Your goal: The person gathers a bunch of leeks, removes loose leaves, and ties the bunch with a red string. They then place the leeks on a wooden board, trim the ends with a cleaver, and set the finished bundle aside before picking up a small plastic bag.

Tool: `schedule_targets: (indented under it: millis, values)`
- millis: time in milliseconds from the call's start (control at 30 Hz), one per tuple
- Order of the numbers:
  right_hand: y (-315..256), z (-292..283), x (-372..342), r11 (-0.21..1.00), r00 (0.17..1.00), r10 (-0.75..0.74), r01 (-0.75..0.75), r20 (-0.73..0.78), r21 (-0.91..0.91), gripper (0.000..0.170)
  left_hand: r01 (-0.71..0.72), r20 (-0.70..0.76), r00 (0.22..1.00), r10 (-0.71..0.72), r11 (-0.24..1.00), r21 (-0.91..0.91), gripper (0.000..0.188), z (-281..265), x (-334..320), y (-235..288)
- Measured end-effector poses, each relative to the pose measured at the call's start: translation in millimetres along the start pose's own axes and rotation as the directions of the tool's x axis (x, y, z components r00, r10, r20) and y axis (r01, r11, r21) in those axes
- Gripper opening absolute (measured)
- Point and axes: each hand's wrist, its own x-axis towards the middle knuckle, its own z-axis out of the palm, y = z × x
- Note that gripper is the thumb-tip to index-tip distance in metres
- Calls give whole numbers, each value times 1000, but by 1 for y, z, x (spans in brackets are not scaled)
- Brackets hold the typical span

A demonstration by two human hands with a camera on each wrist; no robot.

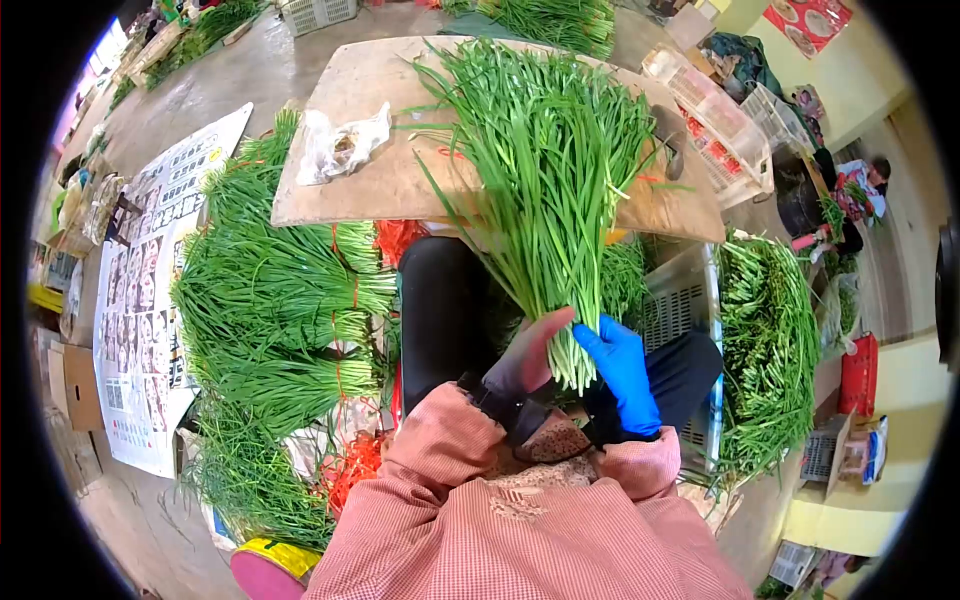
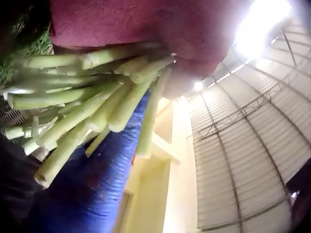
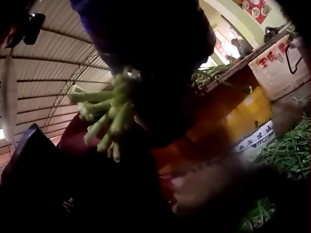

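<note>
Blue-gloved right hand [image 1: 622, 362]: thumb and fingers bent around the right side of the stalk ends; has hold of the green bunch.
Left hand [image 1: 535, 352]: against the left side of the same stalks, touching; blurred in head view, finger curl hidden, cannot tell how far closed.
Green bunch [image 1: 550, 190]: leaves spread over the board toward the far side, pale cut ends near, between both hands, above the lap.
Stalk ends [image 2: 73, 131]: uneven, poke out past the hands; left wrist view shows them close up, right wrist view dark.
Wooden board [image 1: 325, 200]: beyond the knees, under the leaves.
White plastic bag [image 1: 345, 145]: on board, left of the leaves; contents brownish, unclear.
Dark object [image 1: 668, 155]: on board, right of the leaves; too small to name.
Tied bunches [image 1: 265, 275]: stacked left, red ties around them.
Red strands [image 1: 355, 470]: heap, near left, beside the sleeve.
Printed sheet [image 1: 140, 290]: farther left, past the stack.
Grey crate [image 1: 685, 300]: right of the lap.
Loose greens [image 1: 768, 350]: right of that crate, just beside.
Pink checked garment [image 1: 540, 550]: on the person, sleeves to the wrists.
White crate [image 1: 715, 120]: far right, past board edge.
</note>
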Motion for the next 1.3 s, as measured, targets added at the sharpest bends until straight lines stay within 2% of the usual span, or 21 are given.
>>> schedule_targets:
  millis: [33,200,267,300,400,433,500,533,600,633,700,800,867,933,967,1000,1067,1133,1200,1267,1300]
  values:
    - [3,0,0,990,998,49,-45,-28,133,30,202,170,971,-169,959,-198,33,-2,-2,4]
    - [11,8,0,995,984,-36,52,-174,84,25,110,108,991,-79,940,-322,28,0,-7,5]
    - [1,17,-5,903,970,212,-147,-120,403,28,63,173,985,9,911,-408,34,-18,-4,-2]
    - [6,21,-3,938,978,149,-92,-149,334,30,77,140,990,-14,889,-452,36,-18,-6,-1]
    - [8,22,-3,960,988,106,-72,-113,270,33,199,440,897,42,850,-487,42,-22,-4,-2]
    - [2,21,-4,960,987,109,-74,-115,271,33,75,234,971,51,863,-500,45,-24,-7,-5]
    - [-8,18,-7,972,993,89,-70,-77,223,35,138,218,975,-50,903,-407,41,-11,-11,1]
    - [9,14,0,999,994,-36,35,-101,-12,40,204,189,970,-150,928,-311,39,-3,-14,4]
    - [12,13,1,985,992,79,-93,97,145,49,202,166,972,-167,953,-225,46,-10,-12,4]
    - [8,10,-1,985,992,81,-94,95,147,49,202,137,975,-176,957,-210,48,-5,-13,6]
    - [-6,5,-6,964,943,229,-254,241,74,56,193,82,980,-183,969,-152,49,5,-17,12]
    - [8,1,-9,960,929,268,-279,256,7,58,69,126,989,-73,997,37,44,-1,-12,11]
    - [3,-10,-14,945,933,319,-326,169,16,47,128,87,988,-128,992,15,41,-15,-6,4]
    - [-8,-21,-13,969,970,242,-243,-32,-42,34,57,-67,996,-51,993,103,41,-7,-7,4]
    - [-15,-26,-11,974,970,226,-227,-87,8,24,105,-114,989,-93,989,102,46,-8,-5,1]
    - [-32,-20,-10,993,988,104,-98,-112,58,22,113,-112,989,-101,988,105,46,-5,-5,-1]
    - [-36,-7,4,887,936,-346,304,-63,-347,16,30,-103,995,-10,979,204,49,4,-6,-5]
    - [-23,-11,19,909,955,-291,258,-54,-327,15,34,-81,997,-13,963,267,51,5,-11,-3]
    - [-21,-12,23,927,972,-233,214,-25,-308,15,67,-40,997,-62,988,138,50,7,-16,3]
    - [-31,-14,14,998,994,41,-35,-105,61,16,82,-18,997,-81,994,66,47,1,-17,3]
    - [-28,-16,11,989,988,62,-41,-144,143,16,116,11,993,-115,992,-50,46,-3,-16,3]
